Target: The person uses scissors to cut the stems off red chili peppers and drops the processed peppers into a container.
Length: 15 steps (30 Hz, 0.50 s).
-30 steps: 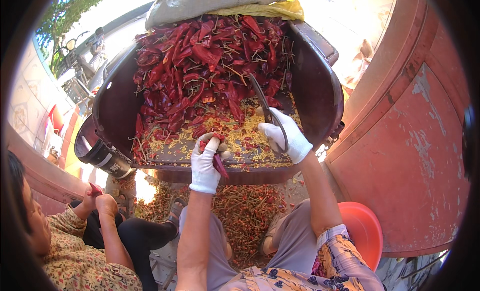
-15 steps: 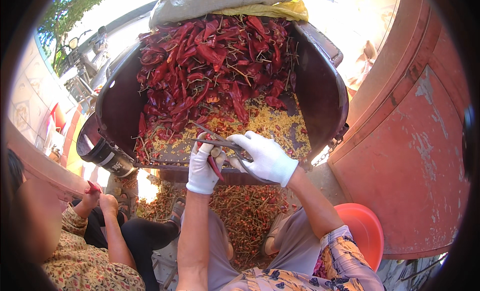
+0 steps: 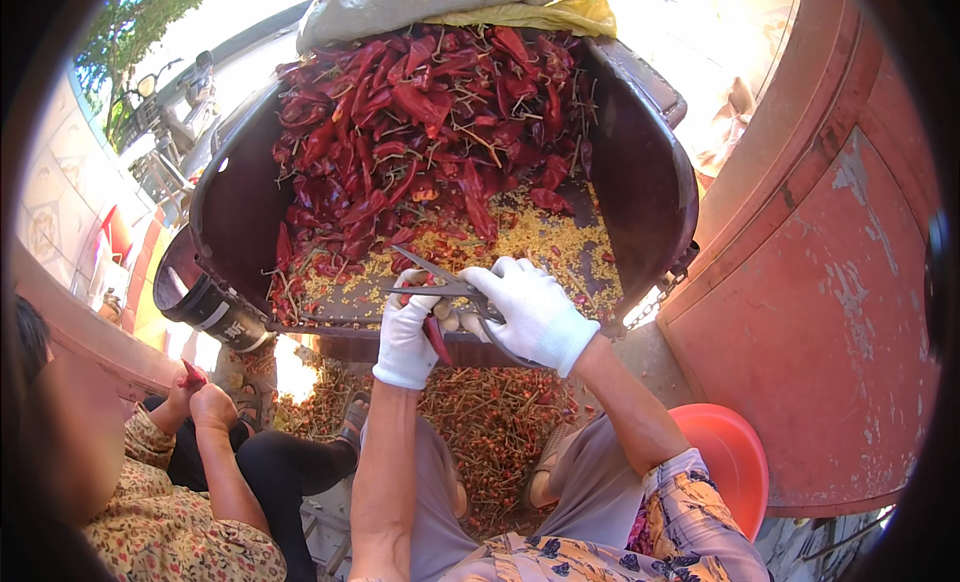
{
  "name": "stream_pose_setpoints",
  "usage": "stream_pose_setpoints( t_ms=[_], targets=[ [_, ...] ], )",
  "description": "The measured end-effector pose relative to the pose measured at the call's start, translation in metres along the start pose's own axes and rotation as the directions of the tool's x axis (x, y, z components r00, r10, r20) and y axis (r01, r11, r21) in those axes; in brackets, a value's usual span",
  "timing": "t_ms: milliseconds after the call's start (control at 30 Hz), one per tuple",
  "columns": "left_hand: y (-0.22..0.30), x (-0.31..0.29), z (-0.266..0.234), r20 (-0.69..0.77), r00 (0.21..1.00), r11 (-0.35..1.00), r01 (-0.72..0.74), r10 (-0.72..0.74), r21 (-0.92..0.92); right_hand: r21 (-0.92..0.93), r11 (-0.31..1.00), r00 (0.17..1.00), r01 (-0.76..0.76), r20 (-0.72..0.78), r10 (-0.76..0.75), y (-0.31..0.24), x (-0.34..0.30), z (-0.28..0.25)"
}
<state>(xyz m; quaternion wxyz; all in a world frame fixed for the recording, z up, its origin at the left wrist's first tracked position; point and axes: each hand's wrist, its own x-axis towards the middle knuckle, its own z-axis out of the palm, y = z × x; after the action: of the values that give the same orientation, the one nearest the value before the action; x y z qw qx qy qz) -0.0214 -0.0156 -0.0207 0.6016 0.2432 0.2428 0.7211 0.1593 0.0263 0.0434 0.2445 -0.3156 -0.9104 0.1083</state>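
My left hand [image 3: 403, 334], in a white glove, is closed around a red dried chili pepper [image 3: 436, 340] whose pointed end hangs out below the fingers. In my white-gloved right hand [image 3: 532, 314] is a pair of dark metal scissors [image 3: 450, 289]. Their blades are spread and point left, across the top of my left hand. Both hands are held over the near edge of a dark metal cart bed [image 3: 640, 202]. Beyond them lies a big heap of red dried chilies [image 3: 420, 132] with stems, and yellow seeds [image 3: 540, 237] are scattered in front of it.
At the left sits a co-worker, whose bare hands [image 3: 205, 397] hold a red chili. A black bucket [image 3: 225, 317] hangs by the cart's left side. Stems and bits [image 3: 490, 432] cover the ground between my feet. An orange-red basin [image 3: 715, 462] and a red metal panel [image 3: 800, 332] are at right.
The scissor blades have spread wider apart over my left hand. The chili has shifted slightly in my left fingers. The co-worker's hands have moved a little.
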Motion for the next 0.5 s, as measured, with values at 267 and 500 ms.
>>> stream_pose_setpoints(
  t_ms=[267, 500],
  targets=[
    [0.002, 0.0, -0.004, 0.01, 0.999, 0.999, 0.03, -0.03, 0.035, 0.052, 0.996, 0.994, -0.066, 0.093, 0.061, -0.006, 0.003, -0.005],
    [0.002, -0.004, 0.006, -0.003, 0.997, 0.978, 0.071, -0.073, -0.198, 0.093, 0.994, 0.996, -0.061, 0.077, 0.054, -0.008, 0.003, -0.006]
  ],
)
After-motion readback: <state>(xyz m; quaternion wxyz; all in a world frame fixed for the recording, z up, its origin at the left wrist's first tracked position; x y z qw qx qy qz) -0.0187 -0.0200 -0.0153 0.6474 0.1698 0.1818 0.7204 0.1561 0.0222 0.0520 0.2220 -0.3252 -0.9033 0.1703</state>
